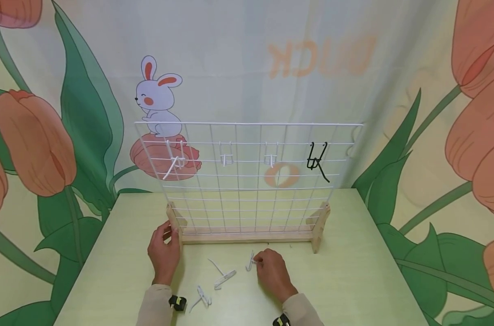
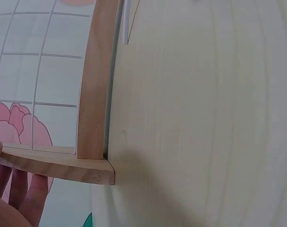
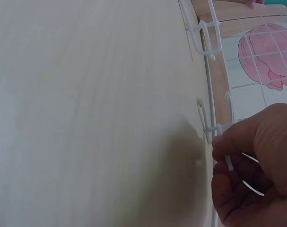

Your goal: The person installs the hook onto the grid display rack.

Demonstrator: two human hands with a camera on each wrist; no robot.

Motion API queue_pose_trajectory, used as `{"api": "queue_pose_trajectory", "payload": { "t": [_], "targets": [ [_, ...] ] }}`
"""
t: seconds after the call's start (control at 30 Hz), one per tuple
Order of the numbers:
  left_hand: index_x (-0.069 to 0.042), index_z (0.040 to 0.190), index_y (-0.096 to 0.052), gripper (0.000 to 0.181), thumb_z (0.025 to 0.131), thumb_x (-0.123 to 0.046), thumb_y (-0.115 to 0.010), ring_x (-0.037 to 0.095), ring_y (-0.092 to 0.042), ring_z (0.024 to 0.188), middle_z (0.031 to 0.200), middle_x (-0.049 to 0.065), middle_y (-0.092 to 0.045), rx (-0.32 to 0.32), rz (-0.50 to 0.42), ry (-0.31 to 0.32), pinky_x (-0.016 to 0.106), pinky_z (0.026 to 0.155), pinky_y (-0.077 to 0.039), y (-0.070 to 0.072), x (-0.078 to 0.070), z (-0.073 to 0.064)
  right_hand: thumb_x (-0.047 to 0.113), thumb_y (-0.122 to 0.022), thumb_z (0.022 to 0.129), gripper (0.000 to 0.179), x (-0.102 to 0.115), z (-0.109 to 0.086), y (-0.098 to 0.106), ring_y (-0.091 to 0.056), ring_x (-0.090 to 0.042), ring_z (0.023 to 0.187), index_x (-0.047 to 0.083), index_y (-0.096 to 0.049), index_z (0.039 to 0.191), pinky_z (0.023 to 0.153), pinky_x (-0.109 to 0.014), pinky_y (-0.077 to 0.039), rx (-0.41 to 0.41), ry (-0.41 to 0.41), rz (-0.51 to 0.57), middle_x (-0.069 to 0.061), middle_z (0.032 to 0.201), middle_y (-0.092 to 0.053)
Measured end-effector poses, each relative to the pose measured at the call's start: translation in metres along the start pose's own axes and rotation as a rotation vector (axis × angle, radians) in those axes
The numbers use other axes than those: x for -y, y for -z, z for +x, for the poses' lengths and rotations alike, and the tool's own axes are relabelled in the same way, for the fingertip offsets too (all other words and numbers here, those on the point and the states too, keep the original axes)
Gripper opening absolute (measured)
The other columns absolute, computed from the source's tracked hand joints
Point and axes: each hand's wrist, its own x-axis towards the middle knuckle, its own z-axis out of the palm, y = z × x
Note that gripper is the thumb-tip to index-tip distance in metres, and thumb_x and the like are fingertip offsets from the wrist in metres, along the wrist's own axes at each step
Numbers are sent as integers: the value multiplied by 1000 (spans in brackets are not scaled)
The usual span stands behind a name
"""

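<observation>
A white wire grid panel (image 1: 247, 123) stands upright in a wooden base (image 1: 247, 238) on the table. My left hand (image 1: 164, 253) grips the left wooden side piece (image 2: 63, 171), thumb on one face and fingers on the other. In front of the base, my right hand (image 1: 274, 274) pinches a white wire hook (image 1: 250, 261) between thumb and fingers. The right wrist view shows the hook's bent prongs (image 3: 203, 113) sticking out past the fingertips, while part of it is hidden by the hand. Two more white hooks (image 1: 225, 278) (image 1: 204, 296) lie between the hands.
High on the grid hang three white hooks (image 1: 177, 161) and a black hook (image 1: 314, 163) at the right. The pale table (image 1: 352, 280) carries everything. Behind it falls a printed curtain (image 1: 230, 59) with tulips and a rabbit.
</observation>
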Motion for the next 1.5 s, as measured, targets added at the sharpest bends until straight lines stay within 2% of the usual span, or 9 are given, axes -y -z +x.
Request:
{"api": "queue_pose_trajectory", "payload": {
  "t": [0.07,0.13,0.23,0.3,0.53,0.73,1.2,1.3,1.5],
  "targets": [
    [-11,134,-69,32,103,-19,-70,34,-76,108,119,13,-72,-2,3,-6,44,85,-64,0,0,1,-4,-77,88,15,-1,0,-1,-71,-16,82,9,-81,95,71,-30,-60,-9,6,22,0,88,-74],
    [-11,134,-70,32,103,-20,-70,33,-76,107,119,13,-73,-3,5,-15,29,83,-65,0,0,1,-3,-77,89,15,-2,-1,-2,-71,-14,80,10,-81,95,68,-26,-59,-18,11,42,1,87,-75],
    [-10,132,-71,31,103,-21,-70,32,-75,106,117,12,-73,-5,-14,-27,5,78,-54,-1,-1,2,-2,-77,89,14,-2,-2,-3,-70,-10,76,10,-82,95,65,-22,-58,-40,17,73,1,87,-76],
    [-10,130,-71,30,103,-21,-71,31,-75,106,116,12,-73,-10,-29,-32,-4,75,-45,-1,-1,2,-2,-78,89,15,-2,-3,-4,-69,-8,75,11,-82,95,64,-22,-57,-58,25,86,1,87,-77],
    [-11,129,-73,29,101,-20,-73,26,-73,104,116,10,-74,-32,-39,-20,-4,73,-44,-2,-2,1,-1,-77,91,16,-2,-2,-6,-75,-9,83,12,-83,97,70,-23,-61,-105,35,129,2,92,-80],
    [-11,130,-72,29,102,-20,-72,28,-73,106,117,11,-74,-23,-43,-17,-5,74,-43,-2,-2,1,3,-80,91,14,0,-1,0,-75,-8,84,10,-81,104,73,-22,-62,-96,10,241,0,95,-81],
    [-11,129,-73,29,101,-16,-73,29,-74,105,117,12,-75,-38,-37,-34,-6,74,-43,1,1,2,6,-80,93,15,17,6,37,-78,-8,81,19,-79,100,71,-22,-64,-198,-17,487,3,91,-80],
    [-11,130,-73,29,101,-16,-73,29,-74,105,118,12,-75,-38,-39,-34,-6,73,-43,0,2,2,5,-81,92,18,25,8,48,-77,-8,80,21,-78,98,70,-22,-64,-229,6,502,5,90,-80],
    [-10,129,-73,29,100,-14,-74,31,-75,103,116,14,-75,-40,-39,-44,-6,73,-43,0,2,1,7,-84,90,14,35,13,70,-78,-14,84,14,-80,102,69,-22,-64,-326,91,507,1,97,-80]
  ]
}}
